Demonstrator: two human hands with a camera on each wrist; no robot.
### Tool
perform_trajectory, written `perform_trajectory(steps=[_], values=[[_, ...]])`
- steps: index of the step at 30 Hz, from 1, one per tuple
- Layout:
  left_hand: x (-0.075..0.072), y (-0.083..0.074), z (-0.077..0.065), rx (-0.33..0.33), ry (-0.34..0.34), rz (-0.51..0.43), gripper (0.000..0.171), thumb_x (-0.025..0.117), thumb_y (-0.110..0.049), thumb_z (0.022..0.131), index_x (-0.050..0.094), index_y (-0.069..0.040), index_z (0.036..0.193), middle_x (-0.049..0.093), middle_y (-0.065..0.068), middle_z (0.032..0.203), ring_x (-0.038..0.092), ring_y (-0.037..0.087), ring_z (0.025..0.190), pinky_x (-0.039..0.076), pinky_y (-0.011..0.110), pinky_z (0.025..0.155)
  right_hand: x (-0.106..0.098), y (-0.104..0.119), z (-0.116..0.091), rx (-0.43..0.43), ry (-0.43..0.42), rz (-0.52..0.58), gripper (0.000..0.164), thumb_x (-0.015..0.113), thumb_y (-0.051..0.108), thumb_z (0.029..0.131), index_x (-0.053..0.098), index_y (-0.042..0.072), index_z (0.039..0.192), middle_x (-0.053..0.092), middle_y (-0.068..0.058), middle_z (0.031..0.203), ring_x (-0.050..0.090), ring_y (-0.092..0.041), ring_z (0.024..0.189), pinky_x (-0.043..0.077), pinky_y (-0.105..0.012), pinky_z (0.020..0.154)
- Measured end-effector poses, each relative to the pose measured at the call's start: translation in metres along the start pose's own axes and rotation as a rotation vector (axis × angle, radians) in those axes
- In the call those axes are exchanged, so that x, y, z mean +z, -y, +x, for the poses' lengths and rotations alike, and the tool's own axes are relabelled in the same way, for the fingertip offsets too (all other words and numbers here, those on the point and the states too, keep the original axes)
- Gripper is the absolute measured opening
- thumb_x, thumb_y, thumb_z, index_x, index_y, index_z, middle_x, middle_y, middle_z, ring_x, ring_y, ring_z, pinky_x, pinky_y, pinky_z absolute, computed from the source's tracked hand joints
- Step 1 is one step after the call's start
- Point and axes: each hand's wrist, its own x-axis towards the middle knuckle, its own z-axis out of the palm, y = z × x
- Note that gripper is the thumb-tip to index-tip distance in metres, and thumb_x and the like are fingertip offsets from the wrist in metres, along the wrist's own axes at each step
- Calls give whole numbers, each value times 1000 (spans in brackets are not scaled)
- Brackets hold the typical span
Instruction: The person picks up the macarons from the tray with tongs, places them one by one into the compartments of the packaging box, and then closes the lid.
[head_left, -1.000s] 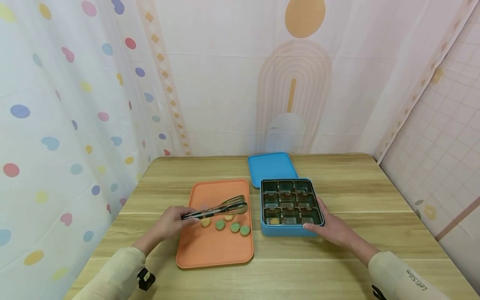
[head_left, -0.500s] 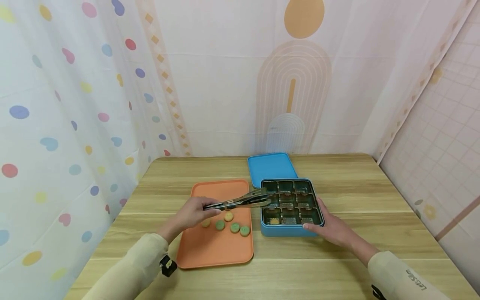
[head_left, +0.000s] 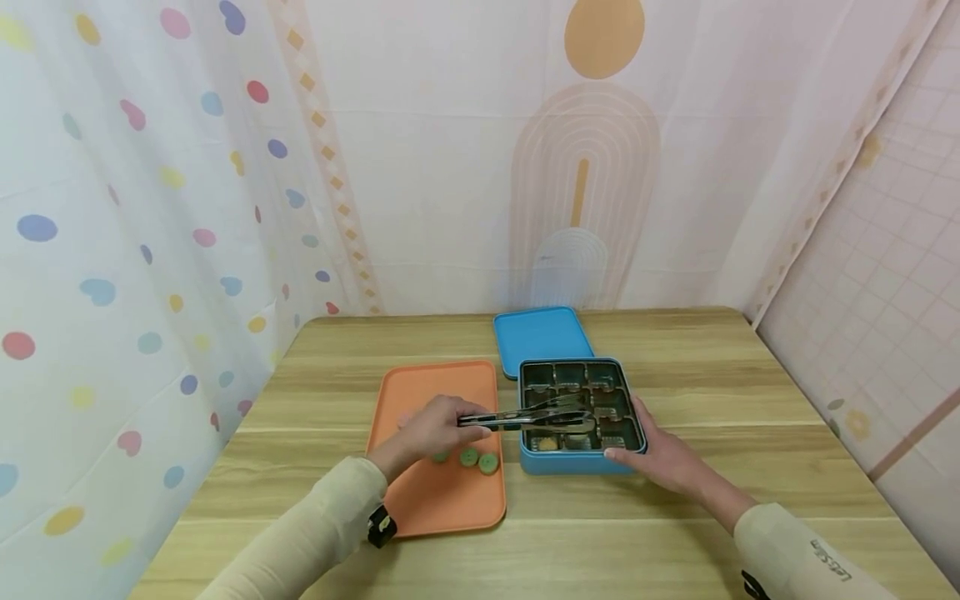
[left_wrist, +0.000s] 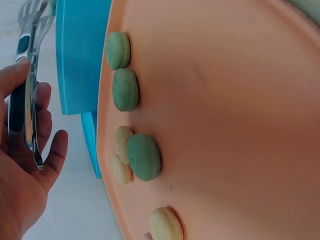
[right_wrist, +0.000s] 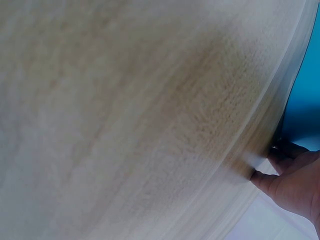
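My left hand point(head_left: 433, 432) grips a pair of metal serving tongs point(head_left: 498, 419) with dark handle grips. The tongs' tips are over the blue divided box point(head_left: 573, 463). In the left wrist view a bit of green shows by the tips at the frame's edge; I cannot tell what it is. A yellow macaron point(head_left: 548, 445) sits in the box's front left compartment. My right hand point(head_left: 667, 458) holds the box at its front right corner, thumb at the front rim, fingers along the right side. Green macarons point(left_wrist: 144, 156) and yellow macarons point(left_wrist: 166, 225) lie on the orange tray point(head_left: 450, 508).
Behind the box lies a blue lid point(head_left: 542, 337), partly hidden by it. The tray stands just left of the box on the wooden table point(head_left: 600, 533). A patterned curtain point(head_left: 435, 167) hangs along the back and left side.
My left hand has carried the tongs rightward, from above the tray to over the box. The right hand and the box have stayed in place.
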Motion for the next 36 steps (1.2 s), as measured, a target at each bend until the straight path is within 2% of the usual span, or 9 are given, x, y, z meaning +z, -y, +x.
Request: perform_trajectory(steps=[6,9,13,16,19,25,30,36], values=[[-6,3,-4,-22,-21,-16,26,68,-29,96,73,-18,120,62,13,68,37,8,48,35,25,50,-1,1,-1,-4,0,0,110,64,63,88,-4,14,160,43,-39,140,64,-42,101,46,-61,88],[-15,7,-10,-21,-54,-1,28,68,-31,96,72,-18,121,63,14,70,37,7,47,35,24,49,-2,2,-2,-5,3,0,110,64,62,88,-4,14,160,42,-39,140,63,-44,103,46,-61,88],[-31,19,-25,16,-117,24,29,69,-29,95,72,-15,121,61,10,68,36,7,48,34,25,49,-1,3,-3,-7,2,-1,110,64,62,88,-4,13,160,40,-40,141,61,-47,107,45,-62,89],[-46,34,-43,12,-158,43,30,70,-31,95,73,-16,120,58,4,65,36,7,49,35,25,49,-1,3,-3,-6,-6,4,110,64,62,88,-4,14,160,40,-40,142,60,-48,109,45,-62,90],[-62,50,-68,-39,-196,75,29,71,-34,93,74,-18,117,56,-2,65,40,7,50,37,26,49,-1,3,-2,-10,-8,6,110,64,62,88,-4,15,160,39,-40,142,60,-48,109,45,-62,89],[-85,79,-126,-105,-270,150,32,74,-24,91,73,-5,116,57,-6,72,43,6,57,39,26,52,-2,2,-2,-12,-3,13,110,64,61,89,-5,15,160,37,-40,144,57,-50,113,44,-63,91],[-90,93,-164,-161,-279,134,31,75,-17,89,72,0,115,58,-6,73,43,3,59,38,25,53,-2,3,-3,-13,-5,-1,109,64,61,89,-5,15,160,37,-40,144,56,-51,114,44,-63,90],[-88,104,-189,-159,-302,150,30,77,-14,87,74,0,113,68,-2,86,46,2,63,39,25,55,-2,4,-3,-10,-2,-9,110,64,62,89,-5,14,160,36,-40,144,57,-51,112,45,-63,89]])
